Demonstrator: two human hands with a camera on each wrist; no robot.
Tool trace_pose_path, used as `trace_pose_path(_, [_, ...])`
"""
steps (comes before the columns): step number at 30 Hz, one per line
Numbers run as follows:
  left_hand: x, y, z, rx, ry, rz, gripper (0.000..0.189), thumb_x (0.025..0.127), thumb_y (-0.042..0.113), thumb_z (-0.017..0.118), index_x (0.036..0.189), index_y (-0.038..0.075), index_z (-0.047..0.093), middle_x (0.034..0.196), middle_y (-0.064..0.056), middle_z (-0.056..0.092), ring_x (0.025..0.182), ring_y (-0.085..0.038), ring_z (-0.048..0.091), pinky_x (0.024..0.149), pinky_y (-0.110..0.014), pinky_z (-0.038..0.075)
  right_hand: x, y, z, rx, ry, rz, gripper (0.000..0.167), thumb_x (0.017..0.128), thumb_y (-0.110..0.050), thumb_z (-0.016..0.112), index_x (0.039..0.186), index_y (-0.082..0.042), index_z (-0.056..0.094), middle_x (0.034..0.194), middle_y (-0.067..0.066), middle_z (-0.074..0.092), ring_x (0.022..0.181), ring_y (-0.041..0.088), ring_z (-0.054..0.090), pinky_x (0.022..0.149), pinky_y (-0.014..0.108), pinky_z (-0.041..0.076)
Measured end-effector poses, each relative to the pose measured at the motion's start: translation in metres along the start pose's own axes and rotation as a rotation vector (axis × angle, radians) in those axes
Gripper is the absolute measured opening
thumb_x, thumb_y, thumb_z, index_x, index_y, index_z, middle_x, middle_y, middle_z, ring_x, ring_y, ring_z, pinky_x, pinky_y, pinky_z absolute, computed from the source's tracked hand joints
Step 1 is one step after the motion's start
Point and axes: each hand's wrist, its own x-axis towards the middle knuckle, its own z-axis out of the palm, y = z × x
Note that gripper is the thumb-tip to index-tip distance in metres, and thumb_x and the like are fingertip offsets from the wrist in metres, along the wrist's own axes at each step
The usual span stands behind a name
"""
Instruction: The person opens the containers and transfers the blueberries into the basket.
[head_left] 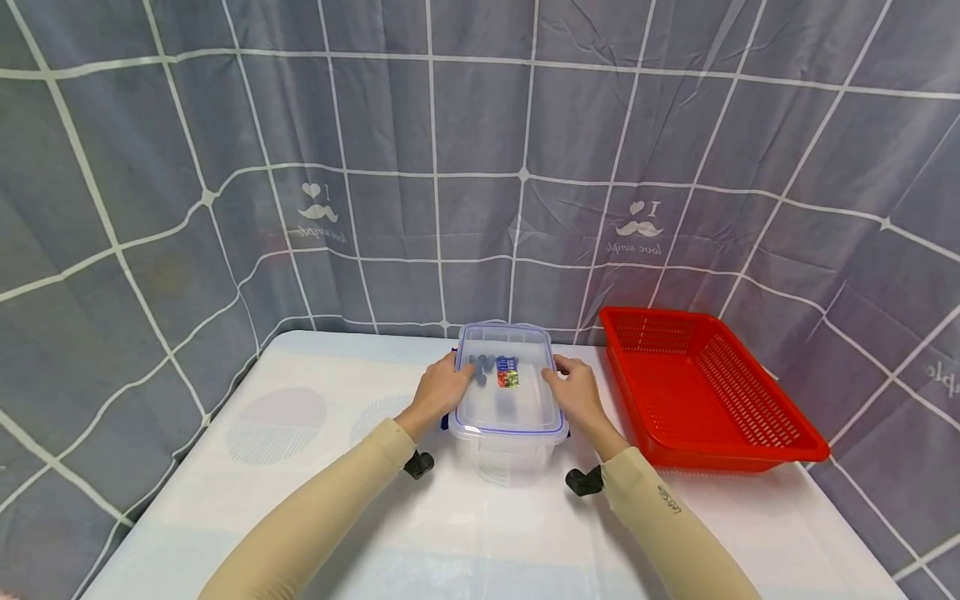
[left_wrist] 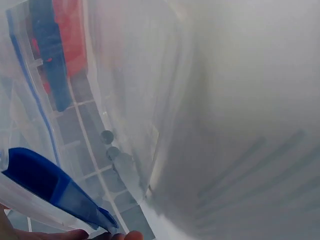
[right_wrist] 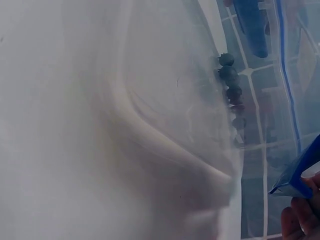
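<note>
A clear plastic food container [head_left: 504, 457] stands on the table in front of me, its clear lid [head_left: 483, 410] on top with a blue seal along the edge. Several blueberries [right_wrist: 228, 75] lie inside and show through the plastic. My left hand [head_left: 441, 388] grips the lid's left edge, thumb on top. On the opposite edge, my right hand [head_left: 579, 393] holds the lid the same way. Blue side latches stick outward: one latch [left_wrist: 55, 187] by the left fingers, another latch [right_wrist: 304, 172] by the right fingers. A colourful label [head_left: 507, 372] marks the lid.
To the right of the container sits a red plastic basket [head_left: 690, 400] with slotted sides. A white patterned cloth covers the table [head_left: 300, 475]. Behind and around it hangs a grey curtain [head_left: 480, 217] with white grid lines.
</note>
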Motion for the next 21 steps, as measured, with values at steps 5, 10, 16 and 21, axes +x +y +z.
trace_pose_path(5, [0.0022,-0.0010,0.0007,-0.010,0.010,0.031,0.052,0.099,0.038,0.049,0.135,0.001,0.059,0.129,-0.018,0.066,0.121,-0.037,0.062,0.103,-0.050,0.048,0.0000,0.0016,0.0014,-0.037,0.022,-0.013,0.045,0.093,-0.017,0.064,0.132,0.005,0.063,0.118,0.026,0.066,0.108,0.038,0.055,0.095,0.050,0.046])
trace_pose_path(10, [0.0011,-0.0020,0.0007,-0.066,0.001,0.011,0.053,0.098,0.038,0.050,0.138,0.004,0.056,0.133,-0.018,0.065,0.122,-0.036,0.061,0.103,-0.050,0.048,-0.0007,0.0011,0.0026,-0.034,0.039,-0.016,0.044,0.093,-0.016,0.064,0.133,0.004,0.063,0.117,0.025,0.066,0.109,0.038,0.054,0.095,0.050,0.044])
trace_pose_path(16, [0.0005,-0.0023,0.0034,-0.127,0.008,-0.020,0.057,0.098,0.037,0.052,0.144,0.003,0.051,0.136,-0.019,0.061,0.124,-0.037,0.059,0.103,-0.050,0.048,-0.0012,0.0016,0.0032,-0.040,0.046,-0.011,0.046,0.093,-0.017,0.064,0.134,0.003,0.062,0.118,0.025,0.066,0.110,0.037,0.053,0.095,0.050,0.044])
trace_pose_path(21, [0.0003,-0.0014,0.0047,-0.154,0.004,-0.021,0.059,0.098,0.035,0.051,0.143,-0.003,0.051,0.135,-0.022,0.058,0.122,-0.038,0.059,0.103,-0.051,0.048,-0.0015,0.0021,0.0031,-0.047,0.056,-0.022,0.045,0.093,-0.016,0.065,0.134,0.003,0.063,0.117,0.025,0.067,0.109,0.038,0.054,0.095,0.050,0.044])
